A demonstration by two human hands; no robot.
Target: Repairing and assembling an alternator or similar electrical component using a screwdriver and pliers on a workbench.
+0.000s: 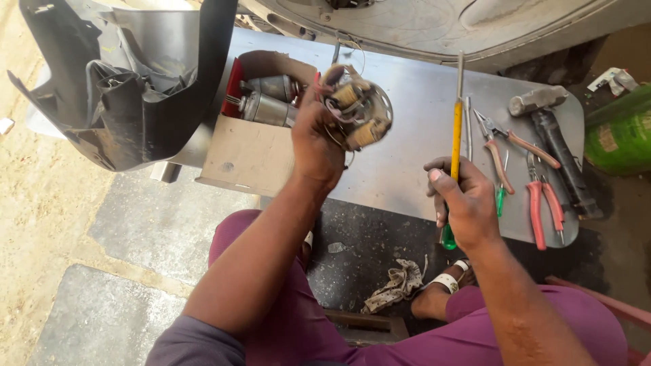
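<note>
Gripping round coil assembly [358, 112] above left hand [315, 142], raised

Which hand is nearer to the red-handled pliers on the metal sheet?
Right. The right hand, gripping a yellow-green screwdriver, is just left of the red-handled pliers. The left hand holds a round coil part much farther left.

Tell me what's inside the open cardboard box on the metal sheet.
The cardboard box holds at least two grey cylindrical motor bodies, lying side by side near a red inner flap. The left hand covers their right ends; anything beneath them is hidden.
</note>
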